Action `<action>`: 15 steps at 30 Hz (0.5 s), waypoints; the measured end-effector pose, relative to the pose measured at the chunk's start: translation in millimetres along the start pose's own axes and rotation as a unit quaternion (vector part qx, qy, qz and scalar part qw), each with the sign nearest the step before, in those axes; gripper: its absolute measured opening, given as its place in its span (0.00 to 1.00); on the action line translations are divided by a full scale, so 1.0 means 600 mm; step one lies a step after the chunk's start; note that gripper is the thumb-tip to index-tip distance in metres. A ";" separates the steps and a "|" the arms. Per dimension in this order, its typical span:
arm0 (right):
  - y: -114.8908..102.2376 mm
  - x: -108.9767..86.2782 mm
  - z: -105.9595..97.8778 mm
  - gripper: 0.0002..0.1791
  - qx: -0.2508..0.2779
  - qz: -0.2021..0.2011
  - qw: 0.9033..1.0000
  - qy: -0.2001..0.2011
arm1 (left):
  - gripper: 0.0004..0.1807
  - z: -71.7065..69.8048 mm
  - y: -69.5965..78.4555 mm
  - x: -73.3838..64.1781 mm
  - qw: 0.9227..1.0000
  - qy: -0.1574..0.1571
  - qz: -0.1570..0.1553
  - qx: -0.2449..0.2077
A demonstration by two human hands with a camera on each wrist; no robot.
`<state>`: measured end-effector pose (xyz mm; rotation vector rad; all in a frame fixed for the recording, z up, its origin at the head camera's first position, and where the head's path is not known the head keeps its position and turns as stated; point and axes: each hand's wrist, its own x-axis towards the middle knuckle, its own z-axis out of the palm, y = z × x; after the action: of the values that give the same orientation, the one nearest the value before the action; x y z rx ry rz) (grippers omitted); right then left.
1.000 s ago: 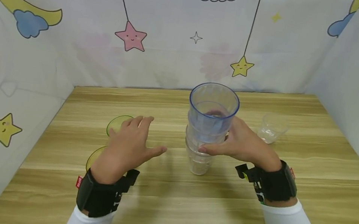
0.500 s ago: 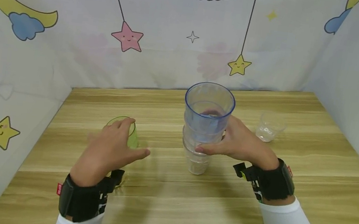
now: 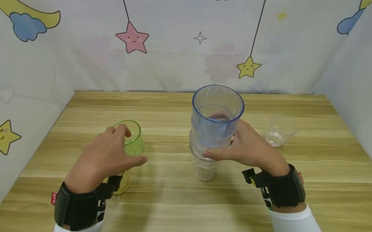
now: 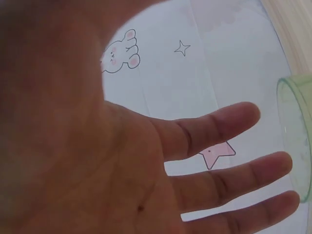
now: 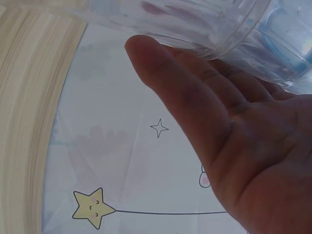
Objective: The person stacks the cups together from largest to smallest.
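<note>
In the head view my right hand [image 3: 245,145] grips a stack of nested clear cups [image 3: 207,144] from the right side. A blue-rimmed cup [image 3: 214,125] sits on top of that stack. My left hand [image 3: 104,156] hovers at the left with its fingers spread and nothing held. Just beyond its fingers stands a green cup [image 3: 135,144]; a yellow cup [image 3: 124,184] is mostly hidden beneath the left hand and wrist. The left wrist view has the green cup [image 4: 298,136] at the right edge, near the fingertips. Thumb and fingers lie around the clear cups [image 5: 229,29] in the right wrist view.
A small clear cup [image 3: 279,132] stands at the right on the wooden table [image 3: 327,170]. A printed cloth wall [image 3: 168,59] rises along the back and both sides.
My left hand has moved left and toward me, uncovering more of the green cup and part of the yellow one. The right hand keeps holding the stack in place.
</note>
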<state>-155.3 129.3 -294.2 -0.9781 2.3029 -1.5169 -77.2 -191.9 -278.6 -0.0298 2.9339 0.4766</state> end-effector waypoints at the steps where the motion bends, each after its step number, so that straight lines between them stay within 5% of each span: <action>1: 0.000 0.000 0.000 0.45 -0.002 -0.001 1.000 0.001 | 0.44 -0.001 -0.002 -0.001 1.000 -0.003 -0.001 -0.003; 15: -0.001 0.003 0.000 0.45 -0.011 -0.003 1.000 0.002 | 0.42 -0.006 -0.026 -0.002 1.000 -0.021 -0.018 -0.009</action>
<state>-156.3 128.3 -293.3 -0.9882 2.3270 -1.4999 -75.9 -207.8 -279.8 -0.0747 2.8823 0.4918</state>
